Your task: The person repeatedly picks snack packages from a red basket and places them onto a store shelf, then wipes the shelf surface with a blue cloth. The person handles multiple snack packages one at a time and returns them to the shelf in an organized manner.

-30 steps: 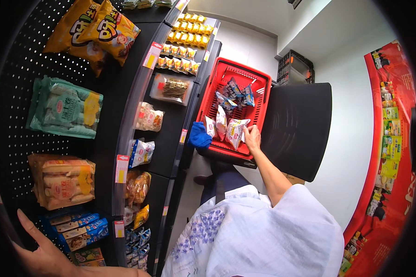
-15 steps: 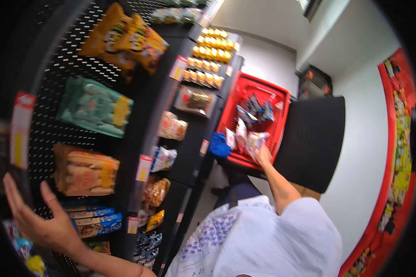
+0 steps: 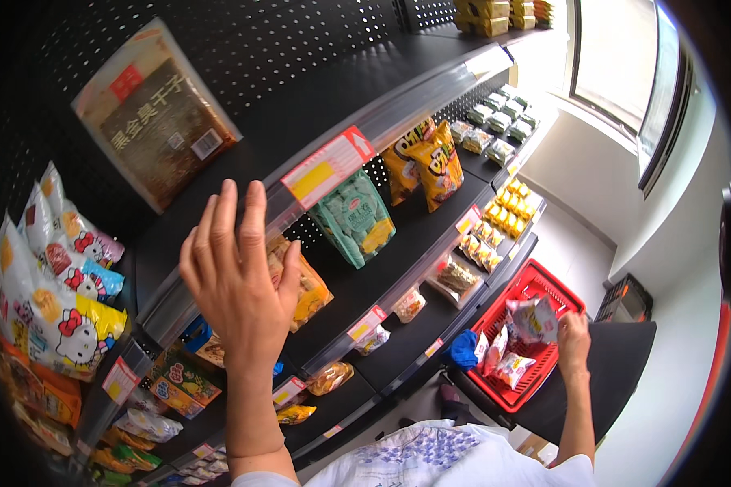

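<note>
My left hand [image 3: 248, 284] is raised in front of the shelf edge, with its fingers stretched out and nothing in it. Behind it, partly hidden, is a tan snack pack [image 3: 309, 284], and a teal snack pack [image 3: 353, 215] lies just beyond. At the right, my right hand [image 3: 575, 334] is closed on the edge of a silvery snack bag [image 3: 534, 319], held above the red shopping basket [image 3: 508, 401]. Pink-and-white bags [image 3: 512, 369] lie inside the basket. A bundle of blue cloth [image 3: 464, 350] is at the basket's left side.
Black tiered shelves with price tags [image 3: 329, 166] fill the left and middle. A flat brown food packet [image 3: 158, 114] stands on the upper shelf, and white cartoon-print bags [image 3: 57, 300] sit far left. A black tabletop [image 3: 625, 369] adjoins the basket; a window [image 3: 617, 65] is beyond.
The view has swung left and up, bringing the upper shelf and window in. My right hand now has a silvery bag lifted above the basket. My left hand stays open by the shelf.
</note>
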### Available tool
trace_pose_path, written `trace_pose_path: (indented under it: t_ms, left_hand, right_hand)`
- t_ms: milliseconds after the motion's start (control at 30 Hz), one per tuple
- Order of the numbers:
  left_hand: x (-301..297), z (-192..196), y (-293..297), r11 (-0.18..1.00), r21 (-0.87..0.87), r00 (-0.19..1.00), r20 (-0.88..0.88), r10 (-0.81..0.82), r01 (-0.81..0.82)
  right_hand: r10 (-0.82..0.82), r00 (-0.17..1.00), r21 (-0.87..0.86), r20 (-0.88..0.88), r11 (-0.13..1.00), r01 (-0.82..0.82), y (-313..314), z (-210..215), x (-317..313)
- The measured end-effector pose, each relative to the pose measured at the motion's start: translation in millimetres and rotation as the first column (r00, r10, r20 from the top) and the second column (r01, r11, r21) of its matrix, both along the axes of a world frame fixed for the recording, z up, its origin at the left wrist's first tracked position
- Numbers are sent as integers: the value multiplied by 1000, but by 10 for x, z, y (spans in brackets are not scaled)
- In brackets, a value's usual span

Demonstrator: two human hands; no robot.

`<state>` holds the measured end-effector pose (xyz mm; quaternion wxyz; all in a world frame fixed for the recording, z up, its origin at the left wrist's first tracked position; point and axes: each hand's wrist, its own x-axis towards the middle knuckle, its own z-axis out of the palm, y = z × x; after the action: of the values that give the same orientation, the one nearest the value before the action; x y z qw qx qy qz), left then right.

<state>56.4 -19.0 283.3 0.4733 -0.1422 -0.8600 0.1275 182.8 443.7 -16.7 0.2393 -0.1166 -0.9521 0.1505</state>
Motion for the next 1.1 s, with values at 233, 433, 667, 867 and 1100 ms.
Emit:
trace_pose_path:
  t_ms: [233,433,667,867,1100]
  left_hand:
    - [59,7,-13,999,32,1000,16,-4,4]
    - [2,-17,5,999,38,1000,22,-21,20]
    - [-33,-54,-16,1000,-22,998,-59,8,-9]
    - [-60,-79,-21,998,-64,993,-113,18,-25]
    - [-250,-190,-268,989,-125,978,-202,55,-82]
  right_hand:
    - [110,896,-20,-430,991,-131,-221,2045,-625]
    - [207,791,88,-575,977,-192,-415,2761,-962]
    - [303,857,11,-416,944,-329,-584,2086,-1002]
    - [148,988,-87,-52,985,-152,-412,293,-482]
    - [-327,907,-507,267,752,420,-218,-1574,436]
